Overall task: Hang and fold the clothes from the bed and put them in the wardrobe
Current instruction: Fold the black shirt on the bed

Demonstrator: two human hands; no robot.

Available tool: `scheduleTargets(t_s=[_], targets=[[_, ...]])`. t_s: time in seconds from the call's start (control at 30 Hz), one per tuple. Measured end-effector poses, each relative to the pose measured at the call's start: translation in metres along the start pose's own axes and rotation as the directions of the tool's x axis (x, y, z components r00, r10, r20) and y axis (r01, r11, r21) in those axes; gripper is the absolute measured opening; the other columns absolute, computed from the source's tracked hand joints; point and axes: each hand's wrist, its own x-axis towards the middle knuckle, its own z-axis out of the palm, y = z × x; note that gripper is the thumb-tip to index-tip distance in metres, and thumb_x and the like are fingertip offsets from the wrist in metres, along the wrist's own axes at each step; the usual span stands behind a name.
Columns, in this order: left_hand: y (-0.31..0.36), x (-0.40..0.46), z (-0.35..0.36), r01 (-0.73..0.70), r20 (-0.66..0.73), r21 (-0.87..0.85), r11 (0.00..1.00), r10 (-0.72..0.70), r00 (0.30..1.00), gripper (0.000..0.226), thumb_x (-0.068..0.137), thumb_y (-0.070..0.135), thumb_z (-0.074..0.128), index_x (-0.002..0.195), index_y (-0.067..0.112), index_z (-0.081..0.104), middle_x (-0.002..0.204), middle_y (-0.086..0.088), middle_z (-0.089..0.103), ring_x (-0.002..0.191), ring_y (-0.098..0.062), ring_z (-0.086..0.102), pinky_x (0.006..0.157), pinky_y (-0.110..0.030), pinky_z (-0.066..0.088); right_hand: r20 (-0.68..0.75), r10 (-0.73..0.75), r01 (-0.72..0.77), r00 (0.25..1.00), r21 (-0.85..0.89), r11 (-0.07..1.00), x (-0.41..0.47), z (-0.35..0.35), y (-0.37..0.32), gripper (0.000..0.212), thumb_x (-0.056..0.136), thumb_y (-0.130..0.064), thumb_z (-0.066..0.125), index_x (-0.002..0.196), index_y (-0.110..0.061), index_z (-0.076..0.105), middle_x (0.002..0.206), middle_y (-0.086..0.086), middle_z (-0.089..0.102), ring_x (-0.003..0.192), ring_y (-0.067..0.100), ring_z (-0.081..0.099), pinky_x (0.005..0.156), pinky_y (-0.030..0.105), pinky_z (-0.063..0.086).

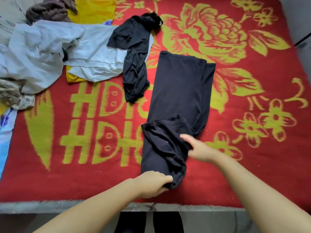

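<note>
A long black folded garment point(181, 91) is lying on the red flowered blanket point(252, 157), a crumpled black top point(134, 64) just left, pale grey clothes point(50, 52) further left.

My bed point(50, 182): red blanket point(252, 157) with yellow-green flowers and lettering. On it: long black garment point(181, 91), laid flat at centre; crumpled black garment point(134, 64) just beside it; pale grey clothes point(50, 52), yellow cloth point(94, 10) and brown garment point(48, 11) heaped far-left.

Black garment point(178, 91) on a red blanket point(252, 165) patterned with yellow-green flowers and letters.
</note>
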Motion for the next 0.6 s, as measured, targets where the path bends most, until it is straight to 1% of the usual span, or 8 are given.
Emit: scheduleTargets(t_s=[0.1, 0.2, 0.27, 0.33, 0.43, 0.5, 0.53, 0.6], targets=[[-0.005, 0.004, -0.013, -0.011, -0.093, 0.008, 1.000, 0.011, 0.996, 0.023, 0.099, 0.033, 0.045, 0.112, 0.014, 0.046, 0.103, -0.017, 0.064, 0.093, -0.039, 0.058, 0.067, -0.037, 0.031, 0.233, 0.061, 0.064, 0.971, -0.493, 0.868, -0.031, 0.049, 0.020, 0.097, 0.085, -0.027, 0.065, 0.153, -0.030, -0.004, 0.155, -0.005, -0.023, 0.144, 0.022, -0.023, 0.114, 0.057, -0.001], [-0.003, 0.008, -0.023, -0.058, -0.101, -0.030, 0.998, 0.055, 0.993, 0.030, 0.099, 0.034, 0.046, 0.125, 0.019, 0.047, 0.100, -0.017, 0.067, 0.088, -0.039, 0.059, 0.067, -0.036, 0.034, 0.182, -0.141, 0.221, 0.973, -0.566, 0.794, -0.031, 0.073, 0.025, 0.074, 0.085, -0.037, 0.062, 0.148, -0.028, 0.026, 0.153, -0.003, -0.027, 0.135, 0.021, -0.037, 0.111, 0.062, -0.010], [-0.001, 0.007, -0.026, -0.099, -0.021, -0.011, 0.995, 0.099, 0.995, 0.032, 0.099, 0.032, 0.046, 0.128, 0.018, 0.048, 0.101, -0.017, 0.067, 0.089, -0.040, 0.058, 0.068, -0.036, 0.034, 0.226, -0.228, 0.319, 0.947, -0.592, 0.740, -0.022, 0.074, 0.018, 0.054, 0.086, -0.023, 0.056, 0.139, -0.020, 0.043, 0.162, 0.001, 0.000, 0.141, 0.021, -0.028, 0.112, 0.062, -0.010], [-0.002, 0.005, -0.024, -0.120, 0.065, -0.011, 0.993, 0.120, 0.991, 0.031, 0.099, 0.032, 0.046, 0.125, 0.015, 0.048, 0.102, -0.017, 0.066, 0.089, -0.040, 0.057, 0.066, -0.034, 0.029, 0.320, -0.205, 0.368, 0.925, -0.618, 0.695, -0.015, 0.079, 0.011, 0.047, 0.087, -0.017, 0.052, 0.134, -0.013, 0.048, 0.154, 0.007, 0.031, 0.149, 0.023, 0.004, 0.114, 0.059, -0.007], [-0.009, 0.009, -0.020, -0.072, 0.100, -0.118, 0.990, 0.085, 0.991, 0.028, 0.099, 0.034, 0.048, 0.120, 0.015, 0.050, 0.106, -0.014, 0.065, 0.092, -0.037, 0.057, 0.066, -0.032, 0.029, 0.358, -0.172, 0.360, 0.918, -0.564, 0.744, -0.016, 0.086, 0.008, 0.038, 0.086, -0.021, 0.055, 0.122, -0.011, 0.053, 0.120, 0.013, 0.061, 0.121, 0.031, 0.049, 0.116, 0.046, 0.015], [-0.016, 0.017, -0.020, 0.020, 0.095, -0.196, 0.980, -0.001, 0.996, 0.026, 0.097, 0.035, 0.050, 0.109, 0.012, 0.054, 0.103, -0.013, 0.066, 0.093, -0.034, 0.059, 0.067, -0.033, 0.032, 0.309, -0.149, 0.269, 0.939, -0.397, 0.877, -0.020, 0.082, 0.011, 0.031, 0.085, -0.020, 0.055, 0.114, -0.012, 0.055, 0.107, 0.012, 0.065, 0.101, 0.032, 0.059, 0.090, 0.031, 0.038], [-0.022, 0.022, -0.022, 0.058, 0.072, -0.233, 0.971, -0.043, 0.996, 0.024, 0.096, 0.035, 0.052, 0.104, 0.012, 0.055, 0.101, -0.011, 0.066, 0.094, -0.031, 0.059, 0.069, -0.033, 0.035, 0.283, -0.124, 0.202, 0.951, -0.267, 0.942, -0.021, 0.078, 0.013, 0.026, 0.083, -0.018, 0.056, 0.109, -0.013, 0.055, 0.100, 0.009, 0.065, 0.093, 0.028, 0.060, 0.075, 0.028, 0.038], [-0.037, 0.038, -0.032, 0.143, -0.001, -0.300, 0.943, -0.150, 0.989, 0.022, 0.092, 0.037, 0.058, 0.101, 0.017, 0.058, 0.100, -0.005, 0.067, 0.096, -0.025, 0.061, 0.076, -0.032, 0.042, 0.207, -0.069, 0.075, 0.976, -0.021, 0.997, -0.016, 0.065, 0.020, 0.022, 0.080, -0.014, 0.061, 0.102, -0.013, 0.056, 0.094, 0.004, 0.063, 0.087, 0.019, 0.059, 0.067, 0.027, 0.038]])
